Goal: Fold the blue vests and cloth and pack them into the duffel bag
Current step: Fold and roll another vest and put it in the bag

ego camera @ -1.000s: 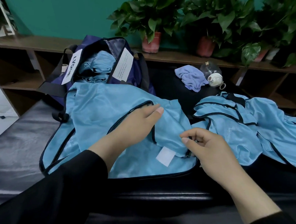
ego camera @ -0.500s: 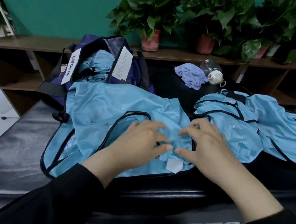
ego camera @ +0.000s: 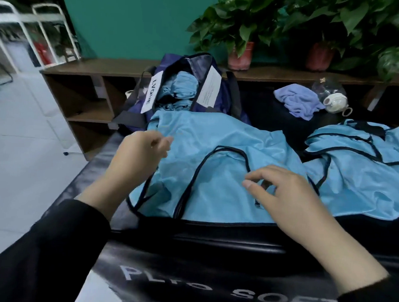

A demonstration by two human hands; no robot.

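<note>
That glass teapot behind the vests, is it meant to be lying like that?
It looks odd. The glass teapot is tipped on its side on the black padded surface, lid end toward the camera, beside the crumpled purple cloth. No spill is visible. Nothing else stands out.

2 hands [ego camera: 138,154] [ego camera: 284,192], 1 duffel bag [ego camera: 219,101], 1 cloth [ego camera: 298,103], 3 potted plants [ego camera: 240,53].

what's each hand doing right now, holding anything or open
Left hand: fingers loosely curled at the far edge of the light blue black-trimmed vest; grip unclear.
Right hand: open, fingertips resting on the vest.
</note>
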